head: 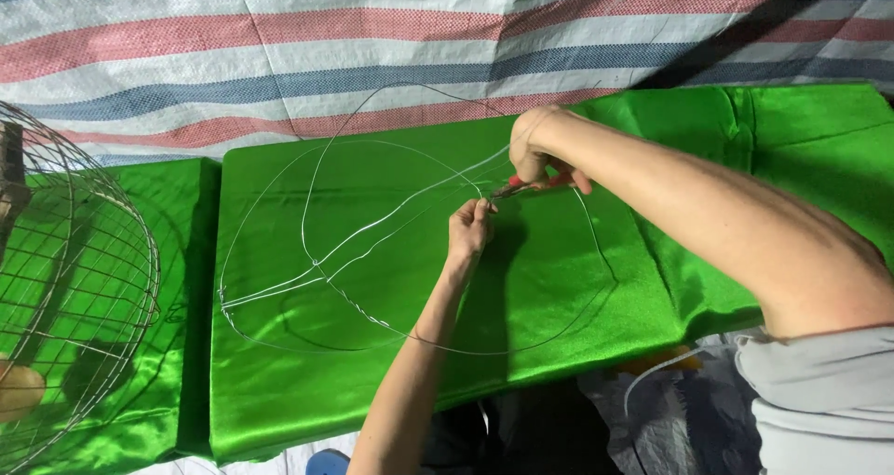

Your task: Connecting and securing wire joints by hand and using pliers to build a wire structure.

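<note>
A frame of thin silver wire loops (321, 265) lies on a block draped in shiny green cloth (279, 382). My left hand (468, 230) pinches the wires where several strands meet near the block's middle. My right hand (538, 155) grips red-handled pliers (526, 186), whose jaws touch the wire right beside my left fingertips. One wire loop arches up above the cloth toward the back.
A rounded wire mesh cage (79, 289) stands at the far left on more green cloth. A striped red, white and blue tarp (279, 47) covers the ground behind. Grey plastic sheeting (670, 419) lies near my lap.
</note>
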